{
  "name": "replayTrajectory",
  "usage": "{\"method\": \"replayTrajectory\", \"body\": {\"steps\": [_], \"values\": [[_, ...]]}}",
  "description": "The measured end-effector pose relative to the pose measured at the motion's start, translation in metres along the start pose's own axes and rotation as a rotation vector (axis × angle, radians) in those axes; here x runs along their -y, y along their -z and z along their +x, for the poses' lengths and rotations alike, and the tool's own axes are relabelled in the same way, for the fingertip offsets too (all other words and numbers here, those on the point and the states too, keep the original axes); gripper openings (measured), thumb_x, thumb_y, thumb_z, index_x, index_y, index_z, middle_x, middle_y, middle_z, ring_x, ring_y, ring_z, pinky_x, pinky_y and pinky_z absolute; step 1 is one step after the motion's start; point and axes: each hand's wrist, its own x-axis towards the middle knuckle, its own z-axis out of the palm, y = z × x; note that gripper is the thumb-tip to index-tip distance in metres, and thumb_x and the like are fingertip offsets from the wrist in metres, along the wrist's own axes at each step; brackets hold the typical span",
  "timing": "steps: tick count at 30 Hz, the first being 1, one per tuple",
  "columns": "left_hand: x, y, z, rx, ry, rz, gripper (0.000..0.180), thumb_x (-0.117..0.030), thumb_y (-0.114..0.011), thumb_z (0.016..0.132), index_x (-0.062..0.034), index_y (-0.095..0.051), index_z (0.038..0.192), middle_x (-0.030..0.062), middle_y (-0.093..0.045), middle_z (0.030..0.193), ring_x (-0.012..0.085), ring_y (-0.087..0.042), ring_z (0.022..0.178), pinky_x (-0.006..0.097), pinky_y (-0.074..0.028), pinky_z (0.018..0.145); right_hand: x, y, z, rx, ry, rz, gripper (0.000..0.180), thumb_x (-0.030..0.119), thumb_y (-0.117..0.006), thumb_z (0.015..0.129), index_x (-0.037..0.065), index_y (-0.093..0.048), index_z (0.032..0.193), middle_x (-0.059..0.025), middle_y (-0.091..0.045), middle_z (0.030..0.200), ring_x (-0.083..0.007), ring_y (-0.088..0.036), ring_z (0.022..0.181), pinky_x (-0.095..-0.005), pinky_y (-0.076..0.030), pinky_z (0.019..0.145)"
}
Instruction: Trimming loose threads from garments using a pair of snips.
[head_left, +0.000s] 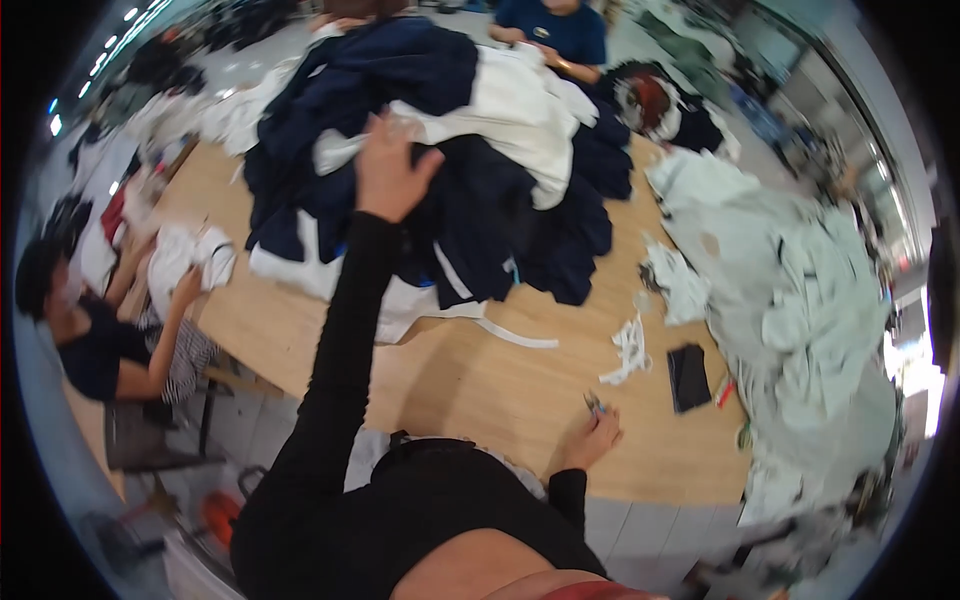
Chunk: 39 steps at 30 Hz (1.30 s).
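A large heap of navy and white garments (480,200) covers the far middle of the table. Over it reaches my left hand (393,172), thumb spread from the fingers, fingertips a little blurred near a white piece of cloth; nothing shows in its grip, and whether it touches the cloth I cannot tell. Close to the table's near edge, my right hand (598,438) is closed around small thread snips (594,402), their blades pointing away from me. A white fabric strip (518,335) trails from the heap onto the wood.
Right of my right hand lie a black phone-like rectangle (688,378), white fabric scraps (630,350) and a red tool (725,391). Pale green garments (800,290) pile along the right edge. A person (110,330) handles white cloth at left; another person (555,40) works across the table.
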Motion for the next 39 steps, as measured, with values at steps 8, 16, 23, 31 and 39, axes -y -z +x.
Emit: {"method": "replayTrajectory", "body": {"steps": [8, 16, 23, 31, 39], "values": [[-0.054, 0.012, -0.031, -0.291, 0.232, -0.387, 0.036, -0.011, -0.085, 0.084, -0.0087, -0.077, 0.119, 0.0164, -0.066, 0.14, 0.0397, -0.058, 0.137, 0.054, -0.045, 0.115, -0.007, -0.004, -0.003, -0.134, -0.288, 0.431, 0.029, 0.017, -0.048, 0.117, -0.006, -0.063, 0.124, -0.0236, -0.068, 0.116, -0.0385, -0.065, 0.11, -0.0465, -0.052, 0.1], [0.001, -0.027, 0.038, 0.105, 0.117, -0.102, 0.057, -0.027, -0.084, 0.09, -0.0159, -0.069, 0.144, 0.0145, -0.069, 0.147, 0.0349, -0.054, 0.148, 0.054, -0.042, 0.122, -0.006, 0.002, 0.001, -0.199, -0.226, 0.421, 0.036, 0.024, -0.045, 0.119, -0.008, -0.056, 0.133, -0.0286, -0.062, 0.125, -0.044, -0.066, 0.105, -0.0494, -0.055, 0.091], [-0.023, -0.018, -0.008, -0.016, 0.209, -0.236, 0.029, -0.024, -0.076, 0.098, -0.005, -0.075, 0.12, 0.0213, -0.076, 0.128, 0.0375, -0.071, 0.124, 0.046, -0.056, 0.103, 0.062, 0.044, 0.018, -0.241, -0.353, 0.619, 0.035, 0.019, -0.051, 0.113, -0.011, -0.059, 0.129, -0.0327, -0.072, 0.118, -0.043, -0.074, 0.11, -0.0488, -0.06, 0.096], [-0.037, 0.036, -0.055, 0.004, 0.1, -0.28, 0.024, -0.018, -0.077, 0.097, 0.0009, -0.07, 0.109, 0.0225, -0.076, 0.122, 0.0404, -0.071, 0.118, 0.049, -0.057, 0.096, 0.061, 0.046, 0.022, 0.02, -0.348, 0.419, 0.035, 0.009, -0.058, 0.106, -0.008, -0.058, 0.136, -0.0285, -0.07, 0.124, -0.0398, -0.072, 0.113, -0.0457, -0.058, 0.099], [-0.066, 0.025, -0.16, 0.333, 0.256, -0.226, 0.028, -0.024, -0.076, 0.099, -0.0043, -0.069, 0.117, 0.0177, -0.075, 0.112, 0.0393, -0.071, 0.111, 0.055, -0.049, 0.109, 0.057, 0.047, 0.021, 0.294, -0.341, 0.223, 0.056, -0.007, -0.063, 0.098, -0.005, -0.051, 0.152, -0.0245, -0.067, 0.134, -0.0346, -0.071, 0.119, -0.0404, -0.057, 0.103]]}}
